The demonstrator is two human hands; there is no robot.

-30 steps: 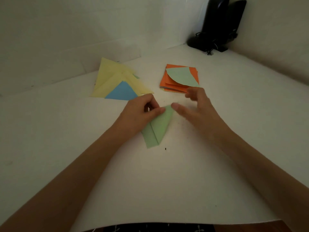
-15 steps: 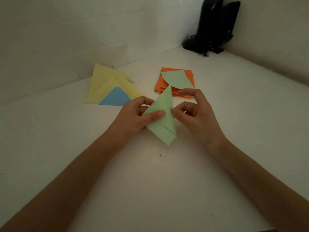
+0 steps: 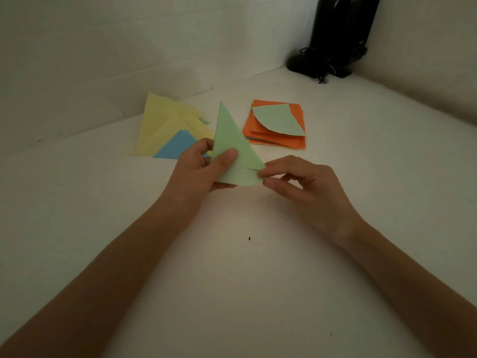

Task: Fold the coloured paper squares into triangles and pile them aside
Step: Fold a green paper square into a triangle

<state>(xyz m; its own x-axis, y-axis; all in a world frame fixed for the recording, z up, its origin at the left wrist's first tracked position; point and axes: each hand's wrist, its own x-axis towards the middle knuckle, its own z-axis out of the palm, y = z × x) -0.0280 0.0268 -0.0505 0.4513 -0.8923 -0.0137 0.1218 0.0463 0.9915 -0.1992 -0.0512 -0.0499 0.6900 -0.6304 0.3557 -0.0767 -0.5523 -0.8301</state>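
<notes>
A green folded triangle (image 3: 231, 140) stands upright above the table, its tip pointing away from me. My left hand (image 3: 198, 174) grips its lower left part, thumb on the front face. My right hand (image 3: 296, 184) pinches its lower right corner between thumb and fingertips. Behind the left hand lies a pile of folded triangles (image 3: 165, 125), yellow ones with a blue one on top. To the right of the green tip lies a stack of orange paper squares (image 3: 294, 143) with a curled green sheet (image 3: 278, 120) on top.
A black device with cables (image 3: 335, 34) stands in the far right corner where the white walls meet. The white table surface (image 3: 245, 280) stretches toward me. A small dark speck (image 3: 249, 238) lies between my forearms.
The green triangle was lifted off the table and turned, its point now up and farther away. My right hand shifted from the middle of the paper to its lower right corner.
</notes>
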